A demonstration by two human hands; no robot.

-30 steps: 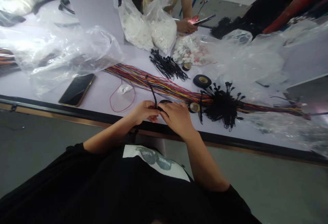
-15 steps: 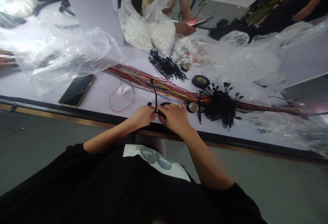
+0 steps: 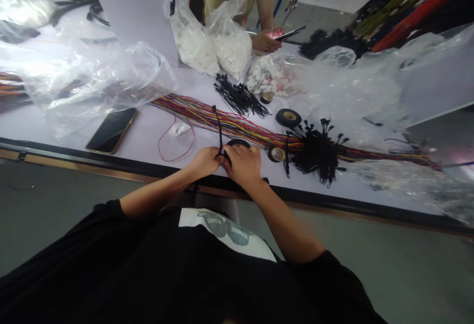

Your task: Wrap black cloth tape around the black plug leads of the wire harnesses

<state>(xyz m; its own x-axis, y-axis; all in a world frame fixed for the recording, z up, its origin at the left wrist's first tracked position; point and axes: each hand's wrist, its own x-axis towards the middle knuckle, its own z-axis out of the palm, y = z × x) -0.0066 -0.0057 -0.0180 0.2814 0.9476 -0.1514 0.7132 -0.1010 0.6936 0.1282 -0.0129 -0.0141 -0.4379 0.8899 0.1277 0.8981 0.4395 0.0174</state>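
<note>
My left hand (image 3: 206,162) is closed around the lower end of a short black cable (image 3: 219,129), which stands up from the fingers with a small connector at its top. Against it, my right hand (image 3: 244,165) is closed on a roll of black tape (image 3: 238,142), whose rim shows above the knuckles. The fingertips of both hands meet at the cable, and the exact contact of tape and cable is hidden. Just behind them runs a long bundle of coloured wires (image 3: 207,116). A smaller tape roll (image 3: 276,154) lies to the right of my right hand.
A phone (image 3: 112,130) and a red wire loop (image 3: 159,142) lie left. Rightward are a pile of black cables (image 3: 320,153) and another tape roll (image 3: 288,117). Further back are loose black cables (image 3: 240,97), bags of white parts (image 3: 233,47), and a person (image 3: 264,41) holding a device.
My right hand has shifted slightly left and turned over the tape roll. The cable's connector end has moved a little left and up. A person's arm at the upper right is gone from view.
</note>
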